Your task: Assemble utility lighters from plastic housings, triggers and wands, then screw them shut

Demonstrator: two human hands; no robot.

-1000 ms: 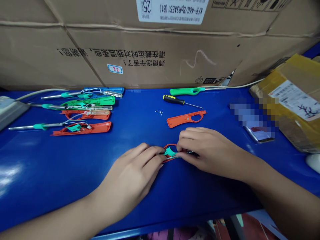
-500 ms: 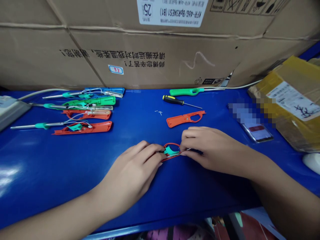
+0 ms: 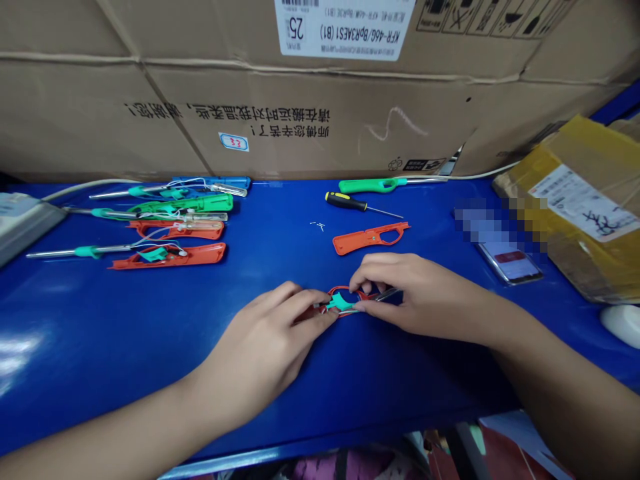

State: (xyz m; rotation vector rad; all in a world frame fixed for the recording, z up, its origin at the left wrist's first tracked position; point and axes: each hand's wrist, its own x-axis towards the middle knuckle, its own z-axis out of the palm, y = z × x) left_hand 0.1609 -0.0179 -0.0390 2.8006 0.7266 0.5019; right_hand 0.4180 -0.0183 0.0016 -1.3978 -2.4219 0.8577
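Note:
Low in the middle of the table, my left hand point(image 3: 273, 337) is closed over the handle end of an orange lighter half-shell point(image 3: 336, 289). A teal trigger point(image 3: 341, 303) sits inside its loop, with a pale wire running below it. My right hand point(image 3: 415, 293) pinches at the shell's other end, where a metal lighter tube point(image 3: 387, 294) shows between the fingers. The fingers hide both ends of the shell. Just beyond them lies a second orange half-shell point(image 3: 356, 241), with nothing touching it.
Opened lighters point(image 3: 170, 256) with wires and tubes line the left side. Further back are a screwdriver point(image 3: 347, 201), tiny screws point(image 3: 319, 225) and a green lighter point(image 3: 367, 186). A phone point(image 3: 515, 263) and taped box point(image 3: 575, 153) stand right, a large carton point(image 3: 280, 87) behind.
My right fingers have shifted slightly left and opened a little around the tube, so more of it shows. The left thumb has moved right, near the trigger. The view has shifted slightly.

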